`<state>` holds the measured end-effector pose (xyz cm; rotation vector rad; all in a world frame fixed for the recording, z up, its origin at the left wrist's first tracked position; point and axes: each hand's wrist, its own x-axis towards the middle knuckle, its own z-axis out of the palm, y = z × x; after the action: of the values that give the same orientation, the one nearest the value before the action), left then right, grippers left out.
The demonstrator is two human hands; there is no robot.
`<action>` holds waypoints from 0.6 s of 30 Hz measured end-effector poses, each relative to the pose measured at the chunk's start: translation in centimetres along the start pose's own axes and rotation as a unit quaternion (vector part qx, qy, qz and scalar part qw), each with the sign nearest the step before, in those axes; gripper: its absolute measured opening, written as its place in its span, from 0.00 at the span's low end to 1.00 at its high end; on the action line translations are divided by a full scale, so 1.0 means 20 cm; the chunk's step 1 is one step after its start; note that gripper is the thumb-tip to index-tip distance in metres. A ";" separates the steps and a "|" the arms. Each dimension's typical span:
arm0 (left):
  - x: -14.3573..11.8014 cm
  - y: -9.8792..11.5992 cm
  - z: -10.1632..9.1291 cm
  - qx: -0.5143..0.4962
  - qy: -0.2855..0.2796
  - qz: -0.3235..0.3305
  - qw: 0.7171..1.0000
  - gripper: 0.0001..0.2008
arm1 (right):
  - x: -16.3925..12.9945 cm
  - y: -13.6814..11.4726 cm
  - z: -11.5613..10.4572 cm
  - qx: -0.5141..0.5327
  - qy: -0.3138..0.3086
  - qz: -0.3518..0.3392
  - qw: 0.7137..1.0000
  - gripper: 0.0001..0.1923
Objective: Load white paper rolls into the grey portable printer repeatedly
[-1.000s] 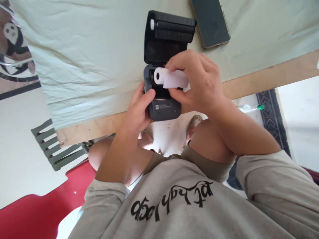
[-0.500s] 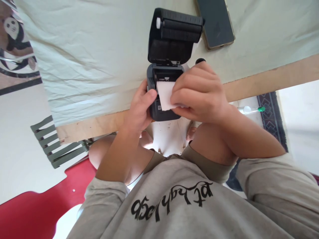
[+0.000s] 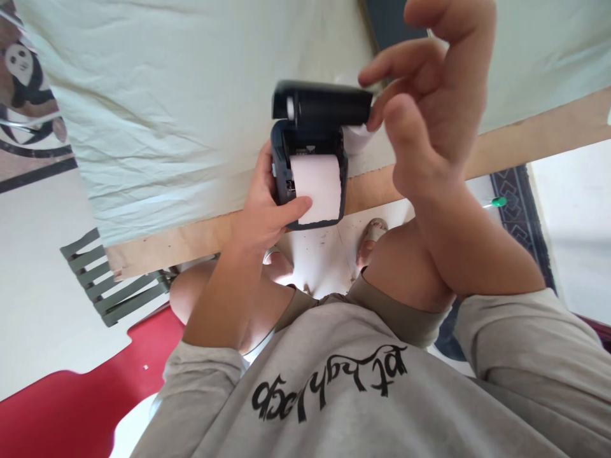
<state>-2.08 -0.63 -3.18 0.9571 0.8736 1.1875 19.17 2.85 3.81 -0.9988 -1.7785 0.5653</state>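
A small black printer (image 3: pixel 281 156) sits at the near edge of the table, its lid (image 3: pixel 321 106) tipped partly down. White paper (image 3: pixel 317 186) from the roll lies drawn out over its front. My left hand (image 3: pixel 265 213) grips the printer's left side, thumb pressing on the paper's lower edge. My right hand (image 3: pixel 427 95) is raised beside the lid's right end, fingers apart, with a fingertip touching or nearly touching that end; it holds nothing.
A pale green cloth (image 3: pixel 167 108) covers the table, with a bare wooden edge (image 3: pixel 525 143) along the front. A dark phone (image 3: pixel 386 16) lies behind my right hand. A slatted green chair (image 3: pixel 109 283) stands at left. A pen (image 3: pixel 496 203) lies on the floor.
The paper roll went into the printer and its end was pulled out over the front. My right hand let go and rose to the lid, which has swung partly down.
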 end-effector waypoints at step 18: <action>-0.07 0.09 0.10 0.020 0.037 0.032 0.999 0.23 | -0.06 -0.02 0.08 -0.033 -0.219 -0.046 0.974 0.16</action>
<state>-1.06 -2.11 -0.76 0.9836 0.9352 1.2712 17.71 1.64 2.78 -0.8753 -2.2324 0.7123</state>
